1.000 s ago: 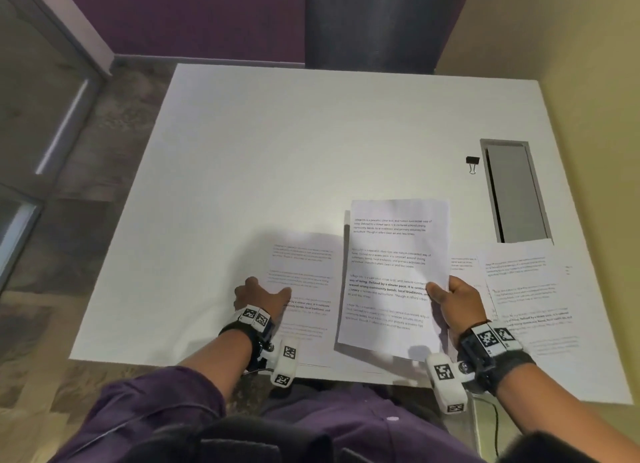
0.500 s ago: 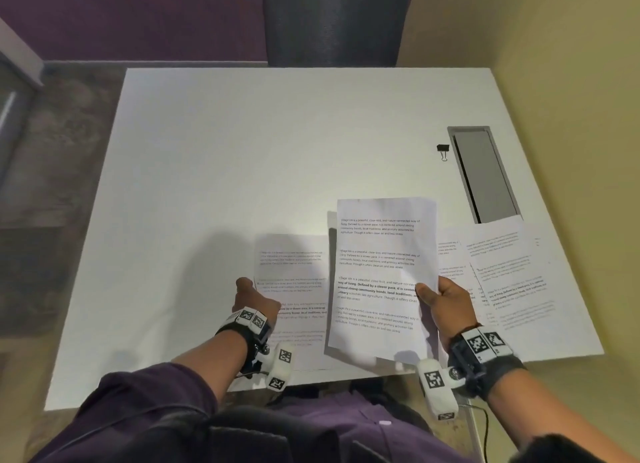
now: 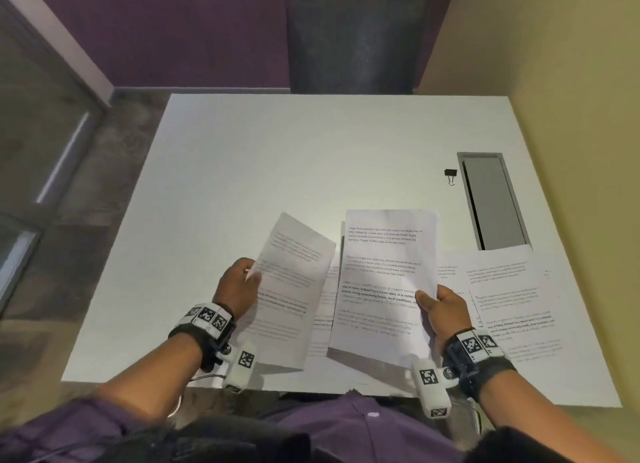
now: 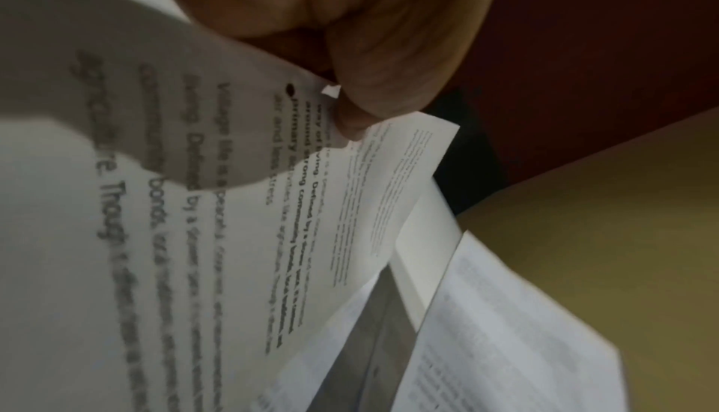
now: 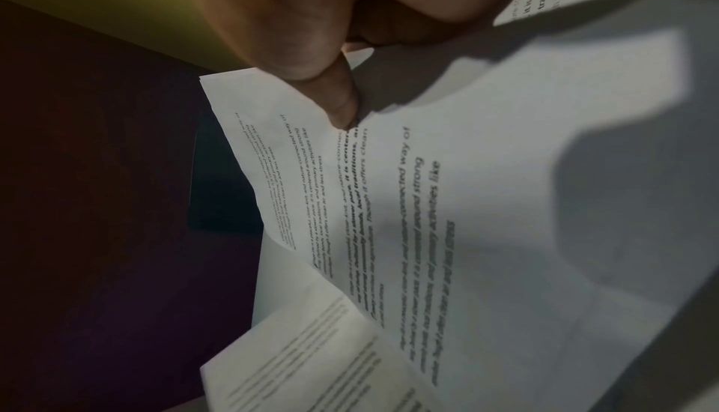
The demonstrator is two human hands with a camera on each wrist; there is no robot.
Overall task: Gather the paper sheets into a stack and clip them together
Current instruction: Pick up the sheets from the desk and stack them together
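left hand [image 3: 239, 289] pinches the left edge of one printed sheet [image 3: 294, 289], thumb on top, fingers curled under; the left wrist view shows the pinch [image 4: 350, 102] at the paper's edge. that sheet is lifted off the table [image 3: 277, 157], long axis running away from the person and tipped clockwise, top corner leaning toward the binder clip [image 3: 450, 175]. right hand [image 3: 446, 310] grips the right edge of the held stack [image 3: 384, 282], thumb [image 5: 342, 105] pressed on the text face; long axis near straight away from the person, top edge toward the clip, raised with a shadow beneath. more sheets [image 3: 509, 303] lie flat on the table, nearer the person than the clip, overlapping, some askew. the clip sits on the table well beyond the papers, just left of the grey cable slot [image 3: 491, 202].
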